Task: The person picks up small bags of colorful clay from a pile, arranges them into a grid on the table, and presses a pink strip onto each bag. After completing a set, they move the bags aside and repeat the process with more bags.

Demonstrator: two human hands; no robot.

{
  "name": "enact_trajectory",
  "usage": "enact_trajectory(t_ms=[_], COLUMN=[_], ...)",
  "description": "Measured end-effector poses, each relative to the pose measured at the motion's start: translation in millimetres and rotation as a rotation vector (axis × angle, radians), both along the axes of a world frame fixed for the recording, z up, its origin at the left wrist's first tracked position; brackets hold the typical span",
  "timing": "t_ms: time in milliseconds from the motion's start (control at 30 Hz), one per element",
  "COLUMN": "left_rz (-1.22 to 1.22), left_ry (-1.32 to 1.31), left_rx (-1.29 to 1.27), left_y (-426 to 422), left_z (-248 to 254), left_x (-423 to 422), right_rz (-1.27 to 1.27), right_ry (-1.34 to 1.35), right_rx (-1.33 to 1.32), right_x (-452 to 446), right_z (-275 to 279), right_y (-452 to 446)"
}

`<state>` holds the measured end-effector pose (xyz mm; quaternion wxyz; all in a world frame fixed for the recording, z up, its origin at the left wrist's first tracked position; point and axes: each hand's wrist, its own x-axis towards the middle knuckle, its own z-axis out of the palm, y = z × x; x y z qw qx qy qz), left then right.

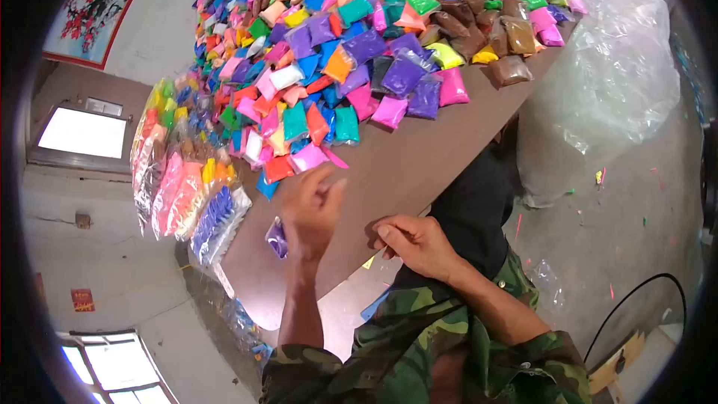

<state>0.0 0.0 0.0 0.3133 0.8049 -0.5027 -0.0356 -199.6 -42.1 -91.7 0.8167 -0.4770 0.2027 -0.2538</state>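
Observation:
Over the brown table, my left hand is raised near the front of a large pile of small coloured packets. Its fingers are curled and slightly blurred, and whether they hold anything is unclear. A purple packet lies beside my left wrist. My right hand rests at the table's near edge with its fingers curled and the thumb against them; nothing can be made out in it. A pink packet and a red packet lie just beyond my left hand.
Long clear bags of coloured pieces stand at the table's left end. A big translucent plastic bag is to the right of the table. Small scraps lie on the floor. A black curved cable is at lower right.

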Motion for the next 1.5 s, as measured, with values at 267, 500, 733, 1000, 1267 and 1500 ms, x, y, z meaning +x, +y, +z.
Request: enact_trajectory(t_ms=[267, 500, 733, 1000, 1267, 1500], left_rz=[-0.308, -0.21, -0.012, 0.015, 0.11, 0.08], left_ry=[-0.417, -0.373, 0.235, 0.609, 0.667, 1.096], left_rx=[-0.312, -0.248, -0.095, -0.079, -0.022, -0.198], left_y=[-163.2, -185.7, -84.6, 7.2, 12.6, 19.4], left_z=[-14.1, -25.6, 19.3, -11.5, 0.8, -20.4], left_x=[-31.7, -26.7, -47.0, -67.7, -75.8, -63.5], right_rz=[-0.007, 0.046, -0.022, -0.064, -0.087, -0.073], right_ry=[-0.014, -0.009, -0.142, -0.117, -0.117, -0.172], right_rx=[-0.065, -0.016, 0.238, 0.256, 0.117, 0.084], right_x=[-4.1, -7.3, -12.5, -13.5, -10.4, -10.7], right_z=[0.6, -1.2, 4.9, 9.8, 3.6, 0.4], right_y=[-2.9, -5.5, -12.1, -13.4, -6.4, -3.4])
